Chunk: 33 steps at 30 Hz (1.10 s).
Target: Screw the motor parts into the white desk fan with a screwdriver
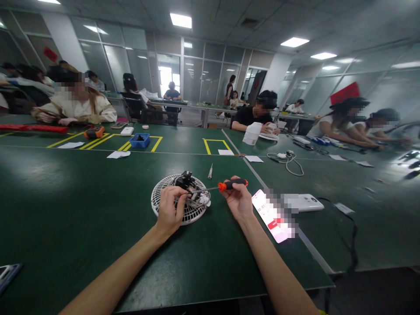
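A round white fan grille point(157, 203) lies flat on the green table, with a black motor part point(185, 178) and white wiring point(201, 200) on top. In my right hand point(239, 200) is a screwdriver point(234, 184) with an orange and black handle, held level, its shaft pointing left. My left hand point(170, 204) is over the grille, thumb and fingers pinched close to the screwdriver's tip; whatever they hold is too small to make out. Just beyond the grille lies a small, pale, pointed tube-like piece point(210, 171).
A lit phone point(271, 218) lies right of my right hand, near a white device point(305, 202) with a dark cable. Farther back are a blue bin point(140, 141), paper slips and a white cable point(295, 166). Across the table, a person point(254, 114) handles another white grille.
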Motion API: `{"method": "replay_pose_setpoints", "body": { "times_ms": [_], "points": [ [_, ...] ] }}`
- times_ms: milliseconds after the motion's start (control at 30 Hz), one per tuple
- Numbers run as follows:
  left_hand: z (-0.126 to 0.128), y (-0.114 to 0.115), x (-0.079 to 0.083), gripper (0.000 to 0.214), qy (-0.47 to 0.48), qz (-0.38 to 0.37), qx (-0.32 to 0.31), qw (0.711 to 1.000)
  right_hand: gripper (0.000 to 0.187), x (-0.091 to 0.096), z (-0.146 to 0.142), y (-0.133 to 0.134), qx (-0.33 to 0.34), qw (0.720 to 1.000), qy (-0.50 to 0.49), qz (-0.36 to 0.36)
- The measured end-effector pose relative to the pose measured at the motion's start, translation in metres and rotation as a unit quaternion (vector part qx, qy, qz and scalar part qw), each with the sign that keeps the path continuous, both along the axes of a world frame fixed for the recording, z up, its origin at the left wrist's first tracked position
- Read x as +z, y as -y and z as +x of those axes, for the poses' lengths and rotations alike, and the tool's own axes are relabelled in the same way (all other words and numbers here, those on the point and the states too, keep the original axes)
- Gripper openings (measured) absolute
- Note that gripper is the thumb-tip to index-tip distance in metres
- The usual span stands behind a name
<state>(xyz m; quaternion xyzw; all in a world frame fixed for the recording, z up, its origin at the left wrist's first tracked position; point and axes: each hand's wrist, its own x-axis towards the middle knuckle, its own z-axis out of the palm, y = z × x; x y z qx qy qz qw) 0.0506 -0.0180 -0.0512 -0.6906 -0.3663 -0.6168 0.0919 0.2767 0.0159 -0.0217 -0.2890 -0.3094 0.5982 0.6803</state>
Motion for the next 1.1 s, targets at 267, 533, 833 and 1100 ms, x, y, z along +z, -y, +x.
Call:
{"method": "replay_pose_setpoints", "body": {
  "times_ms": [267,533,833,1100],
  "points": [
    [-0.0016,0.0000,-0.0065,0.009,0.019,-0.021,-0.019,0.999,0.032,-0.0018,0.0000,-0.0012,0.007,1.000,-0.027,0.009],
    [-0.0003,0.0008,-0.0057,0.009,0.009,-0.020,-0.017,1.000,0.032,-0.0009,-0.0015,-0.0002,0.008,1.000,-0.016,0.008],
    [-0.0027,0.0022,-0.0086,0.012,-0.003,-0.029,-0.020,0.999,0.040,-0.0002,-0.0043,-0.0002,-0.016,1.000,0.016,-0.009],
    [-0.0046,0.0013,0.0000,0.010,-0.045,-0.007,-0.003,0.999,0.051,-0.0027,-0.0092,-0.0017,-0.061,0.996,0.055,-0.023]
  ]
}}
